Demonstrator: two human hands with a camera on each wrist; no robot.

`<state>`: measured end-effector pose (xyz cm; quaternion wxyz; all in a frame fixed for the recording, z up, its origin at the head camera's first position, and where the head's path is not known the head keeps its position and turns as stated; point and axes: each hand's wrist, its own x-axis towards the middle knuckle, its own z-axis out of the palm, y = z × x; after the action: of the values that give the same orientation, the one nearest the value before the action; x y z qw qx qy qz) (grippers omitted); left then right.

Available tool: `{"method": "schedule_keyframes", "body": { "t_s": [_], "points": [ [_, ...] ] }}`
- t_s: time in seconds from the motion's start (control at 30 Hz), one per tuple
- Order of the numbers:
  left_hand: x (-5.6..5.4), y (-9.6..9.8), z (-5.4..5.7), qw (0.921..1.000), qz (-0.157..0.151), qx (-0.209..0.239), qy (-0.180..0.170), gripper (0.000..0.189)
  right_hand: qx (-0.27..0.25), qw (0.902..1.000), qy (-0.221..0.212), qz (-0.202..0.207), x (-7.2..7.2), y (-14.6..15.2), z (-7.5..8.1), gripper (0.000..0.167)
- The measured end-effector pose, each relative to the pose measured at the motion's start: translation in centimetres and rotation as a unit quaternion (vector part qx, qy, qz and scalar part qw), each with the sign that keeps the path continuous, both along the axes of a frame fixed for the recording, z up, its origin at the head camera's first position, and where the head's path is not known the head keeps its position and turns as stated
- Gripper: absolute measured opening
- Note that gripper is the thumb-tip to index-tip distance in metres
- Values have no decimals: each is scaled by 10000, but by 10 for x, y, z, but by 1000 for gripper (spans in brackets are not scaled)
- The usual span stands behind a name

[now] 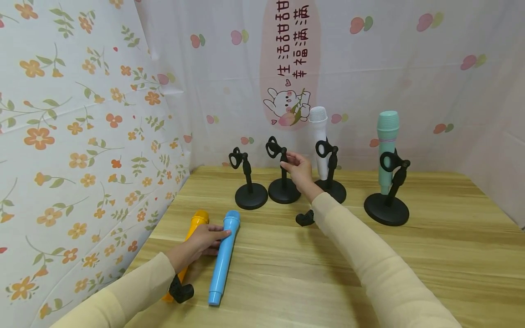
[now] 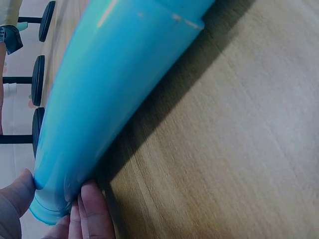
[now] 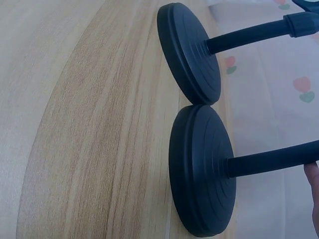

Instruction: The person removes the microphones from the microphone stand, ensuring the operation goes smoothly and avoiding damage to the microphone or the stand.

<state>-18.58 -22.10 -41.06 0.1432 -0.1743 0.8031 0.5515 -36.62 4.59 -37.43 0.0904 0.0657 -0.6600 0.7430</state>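
Observation:
My left hand (image 1: 202, 241) grips a light blue microphone (image 1: 223, 262) just below its head, thumb on one side and fingers on the other, as the left wrist view shows. Under that arm lies an orange microphone (image 1: 196, 224), partly covered by the hand and sleeve. At the back, my right hand (image 1: 299, 171) holds the stem of a black microphone stand (image 1: 284, 190), whose ring clip holds nothing. In the right wrist view only a bit of a finger (image 3: 313, 181) shows against that stem. Another bare stand (image 1: 251, 196) stands to its left, the bases close together.
A white microphone (image 1: 319, 132) is upright at a third stand (image 1: 338, 189), partly behind my right forearm. Further right, a mint green microphone (image 1: 387, 136) stands at another stand (image 1: 387, 212). Patterned cloth (image 1: 229, 68) hangs behind and beside the wooden table (image 1: 279, 278).

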Motion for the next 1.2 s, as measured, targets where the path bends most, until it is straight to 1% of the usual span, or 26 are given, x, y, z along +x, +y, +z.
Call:
{"method": "schedule_keyframes", "body": {
  "t_s": [0.27, 0.53, 0.9, 1.2],
  "points": [
    [1, 0, 2, 10000, -12, 12, -6, 52, 162, 9998, -63, 62, 0, 2, -2, 39],
    [2, 1, 3, 10000, -33, 13, -12, 53, 96, 9998, -79, 135, 1, 3, -1, 39],
    [2, 1, 2, 10000, 47, 50, -6, 53, 63, 9999, -95, 130, 2, 3, 0, 41],
    [4, 1, 6, 10000, 75, 51, 3, 53, 50, 9998, -105, 151, 6, 5, 3, 41]
  ]
}}
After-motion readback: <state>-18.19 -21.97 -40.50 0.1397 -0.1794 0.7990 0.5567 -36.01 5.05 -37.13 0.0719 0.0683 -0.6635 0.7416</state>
